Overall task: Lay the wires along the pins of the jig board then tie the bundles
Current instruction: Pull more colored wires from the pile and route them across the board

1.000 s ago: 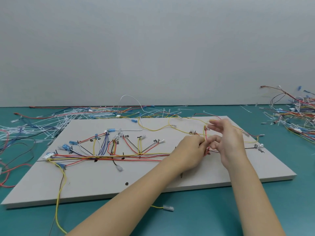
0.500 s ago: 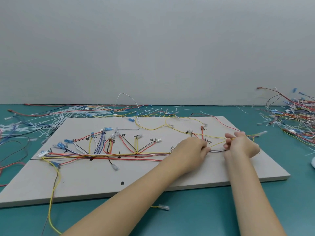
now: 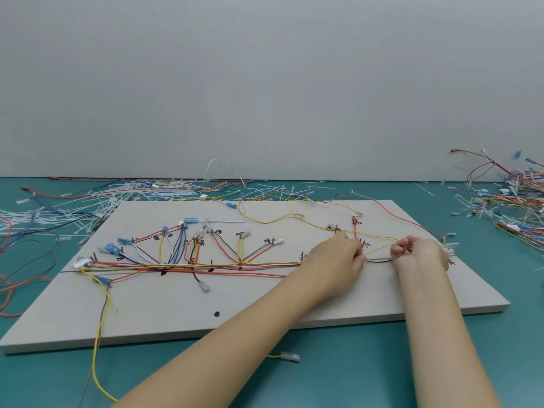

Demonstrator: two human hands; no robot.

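Here both hands, left hand [image 3: 338, 257] and right hand [image 3: 419, 254], pinch a yellow wire [image 3: 379, 248] over the jig board [image 3: 265, 313]; handwritten labels unreadable.

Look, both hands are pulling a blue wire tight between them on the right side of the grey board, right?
Not quite. In the head view the left hand and right hand pull a yellow wire between them, not a blue one. The rest holds: it is on the right side of the grey board.
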